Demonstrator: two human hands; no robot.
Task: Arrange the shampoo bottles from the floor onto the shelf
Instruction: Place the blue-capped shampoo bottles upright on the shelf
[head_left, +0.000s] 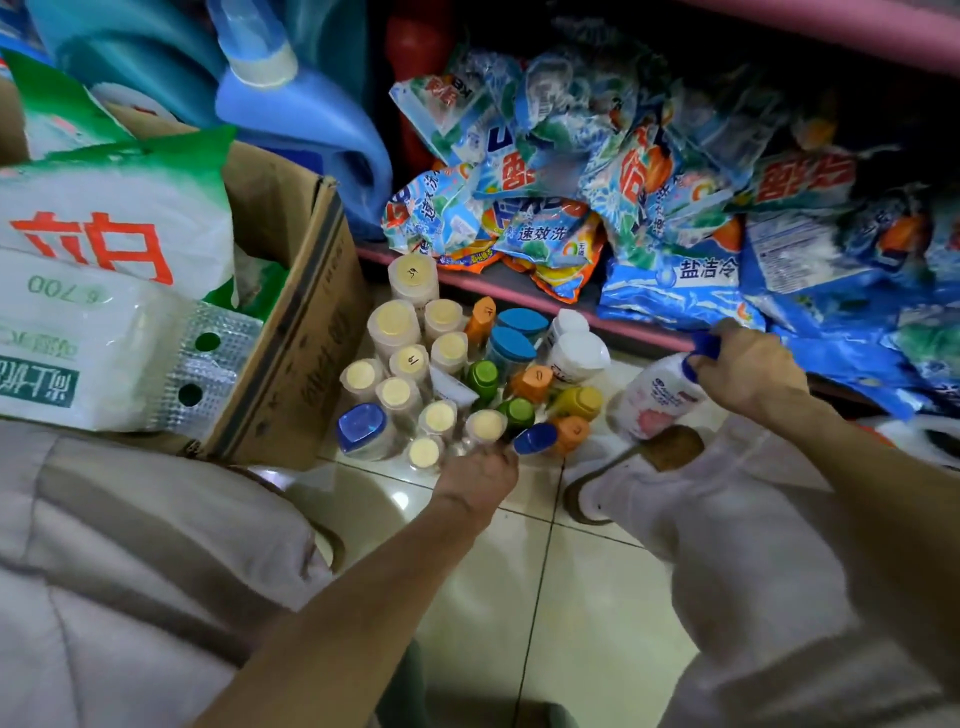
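Several shampoo bottles stand clustered on the tiled floor, with cream, blue, orange, green and yellow caps. My right hand grips a white bottle with a blue cap by its top, tilted, just in front of the pink shelf edge. My left hand is at the near edge of the cluster, fingers around a blue-capped bottle; the fingertips are hidden among the bottles.
The low shelf is piled with blue and orange detergent bags. A cardboard box with white packs stands to the left. Blue jugs are behind it. My knees and a shoe crowd the floor.
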